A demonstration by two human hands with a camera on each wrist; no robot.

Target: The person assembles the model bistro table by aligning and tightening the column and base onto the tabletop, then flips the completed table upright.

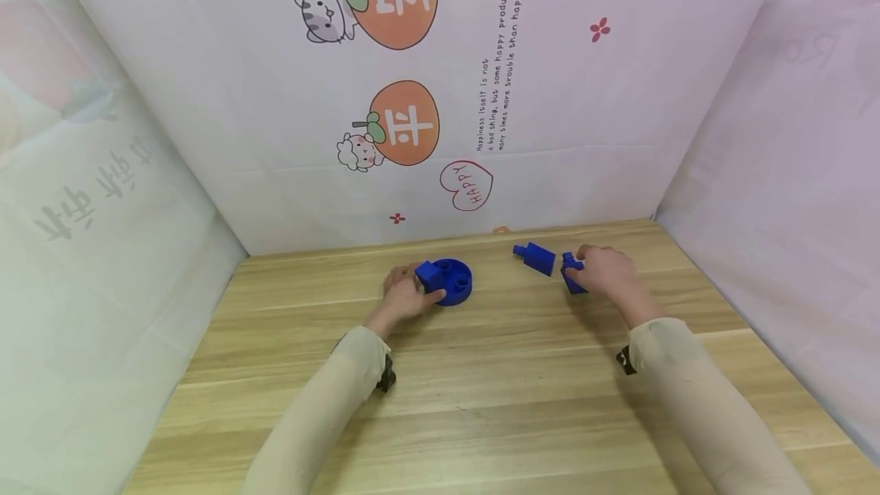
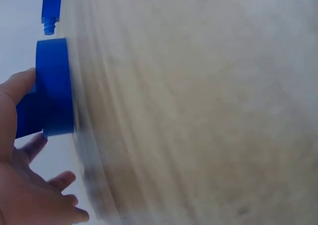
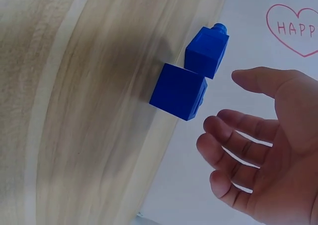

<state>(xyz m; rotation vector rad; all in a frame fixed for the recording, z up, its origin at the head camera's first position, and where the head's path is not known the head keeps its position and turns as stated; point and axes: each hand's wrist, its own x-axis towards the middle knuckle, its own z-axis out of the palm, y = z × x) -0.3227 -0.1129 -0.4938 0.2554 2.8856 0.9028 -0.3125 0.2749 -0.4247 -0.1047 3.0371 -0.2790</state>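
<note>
My left hand (image 1: 406, 298) holds a blue square block (image 1: 430, 275) between thumb and index finger. That block stands at the left side of a round blue base (image 1: 462, 298), which has a raised rim and round sockets. In the left wrist view the base (image 2: 55, 86) shows side-on, thumb and index finger at its edge and the other fingers spread. Over on the right, my right hand (image 1: 608, 270) is beside another blue block (image 1: 574, 281) with a narrow ridged peg. The right wrist view shows relaxed fingers (image 3: 238, 140) and thumb, apart from this block (image 3: 178, 91).
A third blue block (image 1: 539, 258), also with a ridged peg, lies just left of the right hand. Beneath everything is a wooden tabletop (image 1: 481, 388). White printed cloth (image 1: 550, 98) rises along the back edge and both sides.
</note>
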